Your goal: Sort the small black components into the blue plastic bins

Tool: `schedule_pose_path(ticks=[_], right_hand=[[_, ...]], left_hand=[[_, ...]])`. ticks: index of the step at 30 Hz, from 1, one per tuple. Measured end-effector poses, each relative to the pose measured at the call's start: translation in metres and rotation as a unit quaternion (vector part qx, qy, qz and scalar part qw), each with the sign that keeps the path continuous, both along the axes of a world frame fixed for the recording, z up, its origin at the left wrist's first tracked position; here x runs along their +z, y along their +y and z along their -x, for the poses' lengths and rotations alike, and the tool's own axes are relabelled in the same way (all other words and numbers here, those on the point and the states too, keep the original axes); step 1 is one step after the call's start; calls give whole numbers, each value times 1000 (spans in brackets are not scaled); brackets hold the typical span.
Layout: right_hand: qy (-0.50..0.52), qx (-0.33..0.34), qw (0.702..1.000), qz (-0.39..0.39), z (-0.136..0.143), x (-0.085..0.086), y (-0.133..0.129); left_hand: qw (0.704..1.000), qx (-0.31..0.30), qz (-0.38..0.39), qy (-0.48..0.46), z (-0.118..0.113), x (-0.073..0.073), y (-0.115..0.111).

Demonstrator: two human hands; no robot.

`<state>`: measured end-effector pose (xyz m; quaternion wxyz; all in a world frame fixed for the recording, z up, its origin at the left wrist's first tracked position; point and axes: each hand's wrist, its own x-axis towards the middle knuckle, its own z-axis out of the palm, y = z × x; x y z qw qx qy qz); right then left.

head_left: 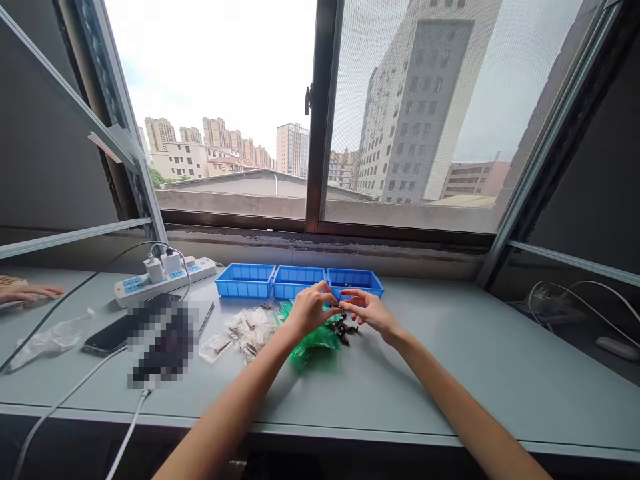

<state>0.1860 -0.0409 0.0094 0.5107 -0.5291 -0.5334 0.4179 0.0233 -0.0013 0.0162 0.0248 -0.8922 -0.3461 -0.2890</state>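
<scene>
My left hand (311, 311) is raised over a green plastic bag (314, 347), its thumb and fingers pinched together. Close beside it, my right hand (369, 312) also pinches, and the fingertips of both hands nearly meet. Whatever is between them is too small to make out. Under and beside the fingers lies a pile of small dark parts (345, 330), partly on the green bag. Left of the bag is a heap of small clear bags (253, 331) with thin pieces in them. Just behind the hands stand three blue bins, the left bin (245, 288), the middle bin (290, 291) and the right bin (370, 288).
A white power strip (200, 269) with plugged-in chargers stands at the back left. In front lie a black phone (107, 337), a blurred-out device (165, 343), white cables (75, 390) and a clear plastic bag (53, 340). Another person's hand (35, 293) rests at the far left.
</scene>
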Motion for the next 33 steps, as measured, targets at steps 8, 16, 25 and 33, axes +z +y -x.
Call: schedule_pose_path(ticks=[8,16,25,33], right_hand=[[54,-2,997,47,2,2,0],[14,6,1000,6,-1,-9,6],[-5,-133,988,-81,-22,-13,18],[-37,-263,958,-110,-32,-20,20]], left_hand=[[1000,6,11,-16,-4,2,-6],[999,25,29,9,1,0,-1],[998,61,-31,-8,2,10,1],[998,65,-16,17,-2,6,-2]])
